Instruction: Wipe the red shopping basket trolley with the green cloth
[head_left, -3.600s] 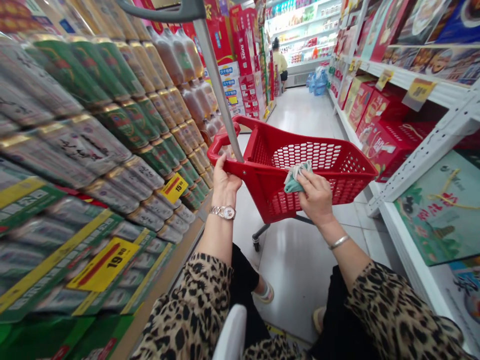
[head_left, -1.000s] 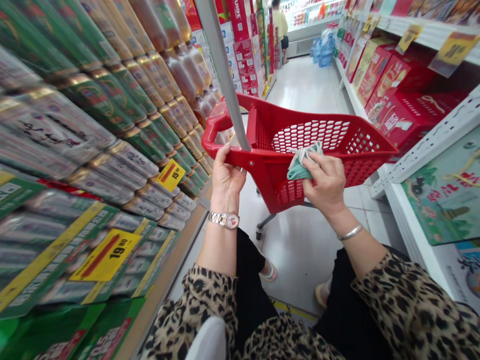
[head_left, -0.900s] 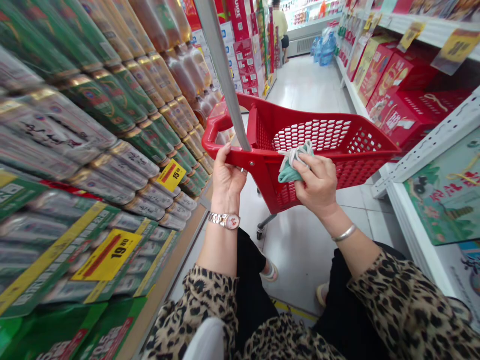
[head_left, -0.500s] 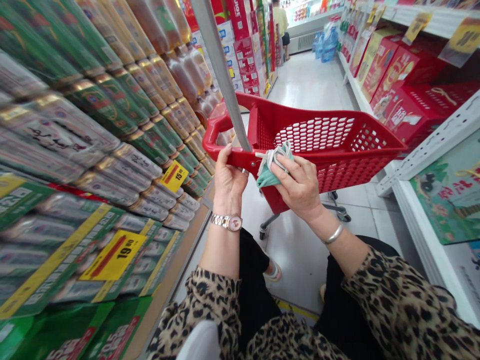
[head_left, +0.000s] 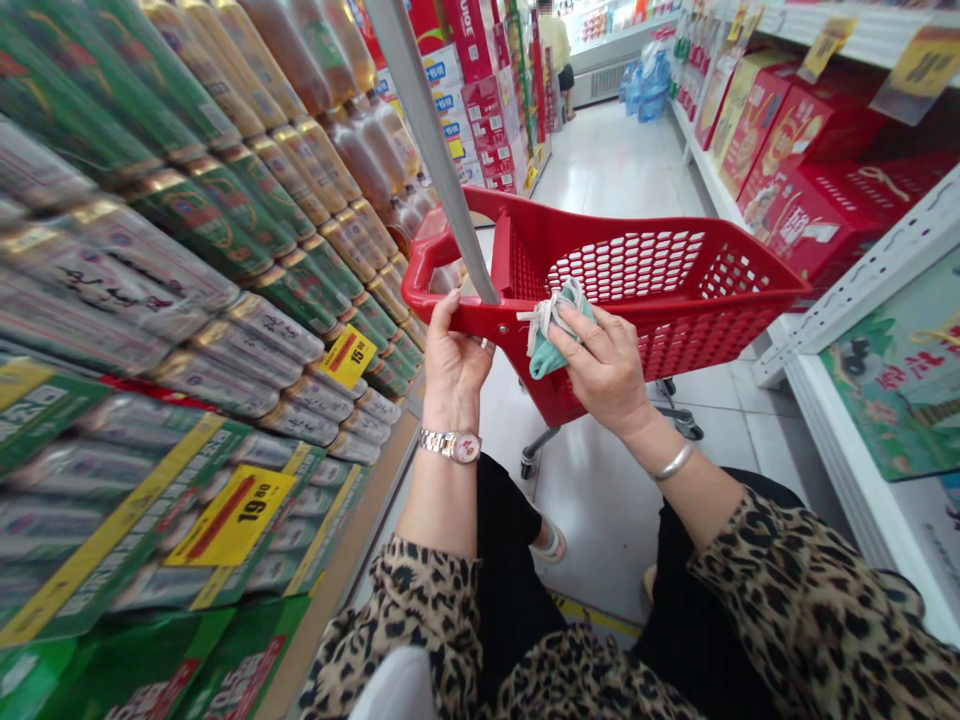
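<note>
A red plastic shopping basket on wheels (head_left: 630,255), with perforated walls and a grey metal pole (head_left: 439,150) rising from its handle end, stands in front of me. My left hand (head_left: 456,360) is closed round the basket's red rim near the foot of the pole, thumb on top and fingers beneath. In my right hand (head_left: 600,365) is a bunched green cloth (head_left: 551,355) with pale cords or edging, held against the basket's near side wall. The fingers of that hand are curled over the cloth. Inside the basket, the visible part of the floor is mostly hidden by the wall.
Stacked packs of drink cans (head_left: 225,220) with yellow price tags (head_left: 232,515) line my left side. White shelving (head_left: 810,370) with red gift boxes (head_left: 817,200) runs along the right. Down the tiled aisle are blue water jugs (head_left: 649,85) and a person (head_left: 555,50).
My right hand has slid slightly to the right with the cloth, which is bunched differently. My left hand keeps its hold on the rim.
</note>
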